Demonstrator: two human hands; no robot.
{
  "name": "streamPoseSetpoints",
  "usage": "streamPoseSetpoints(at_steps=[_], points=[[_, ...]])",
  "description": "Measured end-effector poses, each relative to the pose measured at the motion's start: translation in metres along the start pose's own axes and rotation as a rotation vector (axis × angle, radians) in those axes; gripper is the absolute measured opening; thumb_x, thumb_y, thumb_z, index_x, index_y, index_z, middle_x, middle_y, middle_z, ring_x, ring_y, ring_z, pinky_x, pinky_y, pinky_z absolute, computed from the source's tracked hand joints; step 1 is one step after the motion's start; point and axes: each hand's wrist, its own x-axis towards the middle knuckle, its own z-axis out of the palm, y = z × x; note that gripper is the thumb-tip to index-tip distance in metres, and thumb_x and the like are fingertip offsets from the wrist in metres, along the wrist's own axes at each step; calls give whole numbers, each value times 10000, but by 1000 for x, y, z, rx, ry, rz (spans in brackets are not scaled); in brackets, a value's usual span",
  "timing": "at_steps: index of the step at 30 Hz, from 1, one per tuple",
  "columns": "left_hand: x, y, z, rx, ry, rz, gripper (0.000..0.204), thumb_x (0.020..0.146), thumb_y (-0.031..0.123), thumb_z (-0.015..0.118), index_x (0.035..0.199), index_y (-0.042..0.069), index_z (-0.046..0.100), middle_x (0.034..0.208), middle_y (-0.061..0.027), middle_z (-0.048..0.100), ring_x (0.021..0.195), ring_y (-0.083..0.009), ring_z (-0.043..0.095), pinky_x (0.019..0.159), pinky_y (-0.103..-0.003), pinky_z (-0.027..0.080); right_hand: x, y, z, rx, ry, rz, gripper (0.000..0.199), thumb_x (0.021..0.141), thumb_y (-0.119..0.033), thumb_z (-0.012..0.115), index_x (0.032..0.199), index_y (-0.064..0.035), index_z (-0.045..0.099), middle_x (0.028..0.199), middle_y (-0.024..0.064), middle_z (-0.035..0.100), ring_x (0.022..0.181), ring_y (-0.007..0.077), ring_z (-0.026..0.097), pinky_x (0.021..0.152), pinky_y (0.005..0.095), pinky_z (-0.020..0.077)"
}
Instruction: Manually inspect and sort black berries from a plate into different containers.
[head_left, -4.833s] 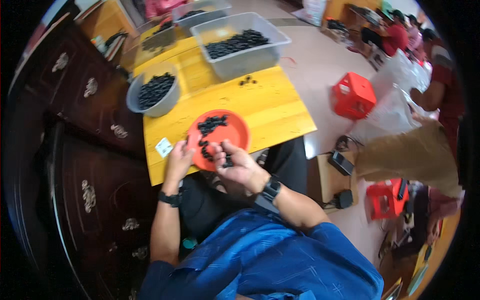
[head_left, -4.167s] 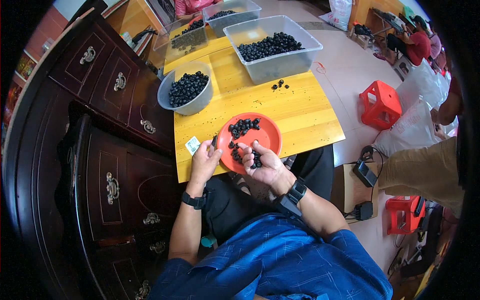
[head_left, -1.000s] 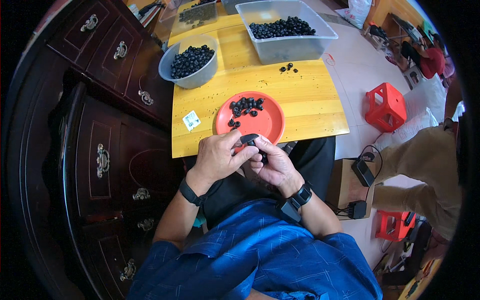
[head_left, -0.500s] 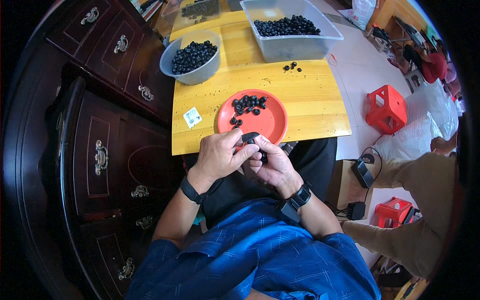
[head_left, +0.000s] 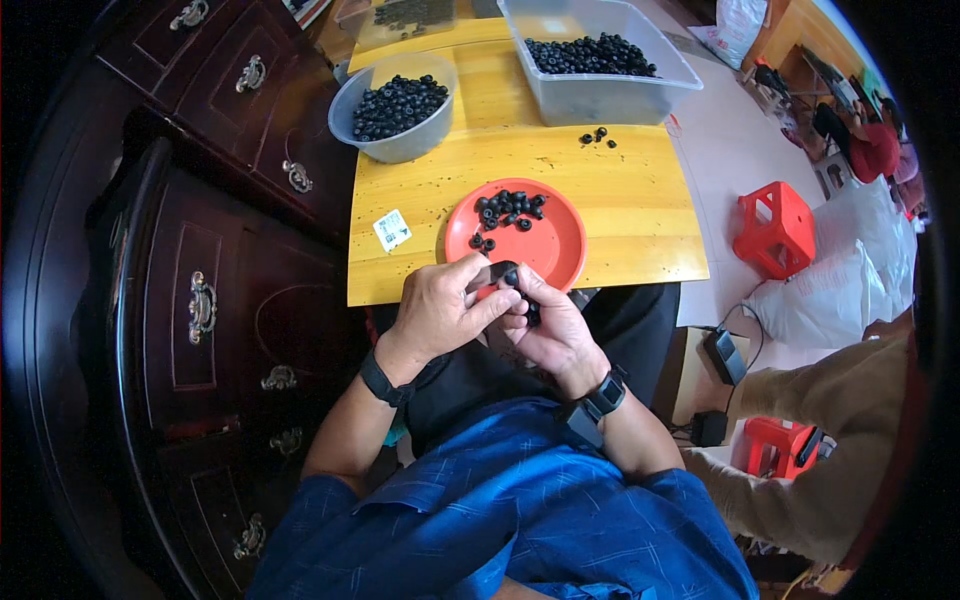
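Note:
My left hand point(head_left: 440, 305) and my right hand point(head_left: 550, 325) meet just below the near edge of the yellow wooden table point(head_left: 640, 200), over my lap. Both hands pinch small black ring-shaped parts point(head_left: 508, 276) between their fingertips. Directly beyond them lies a red plate point(head_left: 555, 245) with several more black rings point(head_left: 508, 205) on its far side. Both wrists wear dark bands.
A grey bowl point(head_left: 395, 150) and a clear plastic bin point(head_left: 600, 95) hold many black rings at the back; a few loose rings point(head_left: 595, 135) lie between. A white tag point(head_left: 392, 230) lies left of the plate. A dark cabinet point(head_left: 200, 250) stands at left, a red stool point(head_left: 775, 230) at right, another person's sleeve point(head_left: 820, 470) lower right.
My hands left the red plate and drew back toward my lap, now pressed together on the rings. In the last second they barely moved.

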Motion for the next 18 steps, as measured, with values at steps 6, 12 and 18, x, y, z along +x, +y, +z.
streamPoseSetpoints(at_steps=[6, 12, 18], points=[[1, -7, 4, -105, 34, -40, 186, 821, 208, 722, 915, 79, 626, 651, -89, 607, 562, -260, 625, 523, -365, 477, 7, 4, -4, -49, -32, 6, 88, 950, -148, 622, 1025, -103, 621, 902, 18, 630, 671, 92, 589, 610, 209, 539], [23, -14, -21, 155, -161, -96, 261, 765, 289, 706, 752, 55, 592, 643, -160, 615, 635, -379, 630, 575, -465, 491, 7, 3, -10, -5, 48, 78, 197, 977, -211, 578, 1092, -53, 603, 992, 98, 665, 761, 165, 635, 702, 277, 565], [81, -36, -69, 157, 451, -23, 354, 888, 227, 700, 1127, -18, 611, 748, -104, 660, 660, -142, 617, 623, -306, 499, -2, 0, 7, 66, 46, 48, 354, 1003, -276, 516, 1181, 28, 555, 1238, 208, 598, 1044, 287, 629, 868, 345, 549]])
